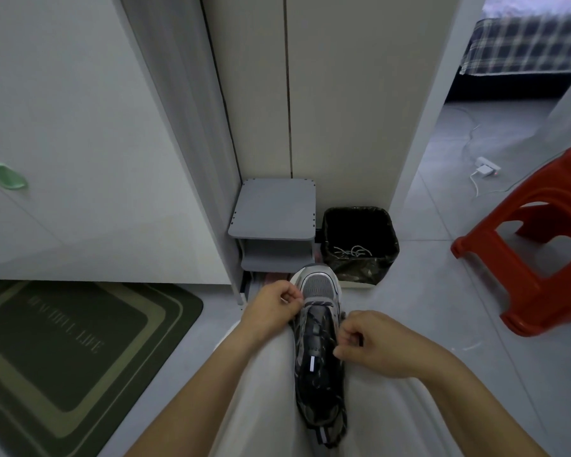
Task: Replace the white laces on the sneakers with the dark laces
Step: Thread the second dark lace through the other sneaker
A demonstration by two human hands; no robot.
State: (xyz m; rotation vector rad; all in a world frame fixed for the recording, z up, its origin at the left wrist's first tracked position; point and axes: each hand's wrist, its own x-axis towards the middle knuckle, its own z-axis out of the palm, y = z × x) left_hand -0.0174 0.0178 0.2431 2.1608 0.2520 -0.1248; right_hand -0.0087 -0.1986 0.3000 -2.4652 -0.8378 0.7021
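A grey and black sneaker lies between my knees, toe pointing away from me. A dark lace crosses its lowest eyelets near the toe. My left hand is at the sneaker's left side by the toe, fingers curled, pinching the dark lace's end. My right hand is at the sneaker's right side, fingers curled round the other part of the dark lace. White laces lie in the black-lined bin beyond the toe.
A small grey shelf rack stands left of the bin against the wall. A red plastic stool stands to the right. A green doormat lies on the floor at left. White cabinet doors rise at left.
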